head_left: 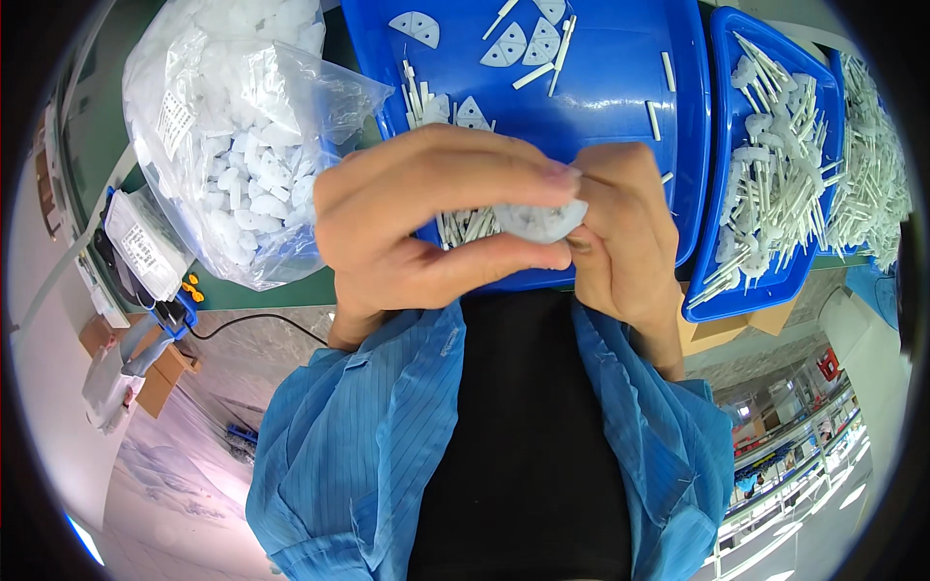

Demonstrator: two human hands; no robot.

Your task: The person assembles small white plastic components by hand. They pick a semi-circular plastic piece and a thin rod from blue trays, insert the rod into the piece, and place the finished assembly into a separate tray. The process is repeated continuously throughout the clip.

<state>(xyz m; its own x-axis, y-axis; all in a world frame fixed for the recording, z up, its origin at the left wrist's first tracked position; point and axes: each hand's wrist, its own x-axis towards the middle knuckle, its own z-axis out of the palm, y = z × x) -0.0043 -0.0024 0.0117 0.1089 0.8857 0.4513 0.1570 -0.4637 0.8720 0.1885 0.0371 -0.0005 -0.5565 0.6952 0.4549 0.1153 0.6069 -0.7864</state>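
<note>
In front of my chest, my left hand (397, 208) grips a whitish translucent plastic piece (539, 224) with a curved edge, between thumb and fingers. My right hand (630, 232) is closed at the piece's right end, its thumb and finger pressed together there; what they pinch is mostly hidden. Both hands are over the near part of a large blue tray (620, 63). White sticks (469, 227) lie in it below my left hand. Farther back are flat wedge-shaped white pieces (506, 45) with small dark holes.
A clear plastic bag (339, 92) full of small white pieces stands at the left on the green table (276, 295). To the right, a second blue tray (712, 308) holds many white sticks with rounded ends, and another such heap (867, 174) lies beyond. Cardboard (770, 318) shows below it.
</note>
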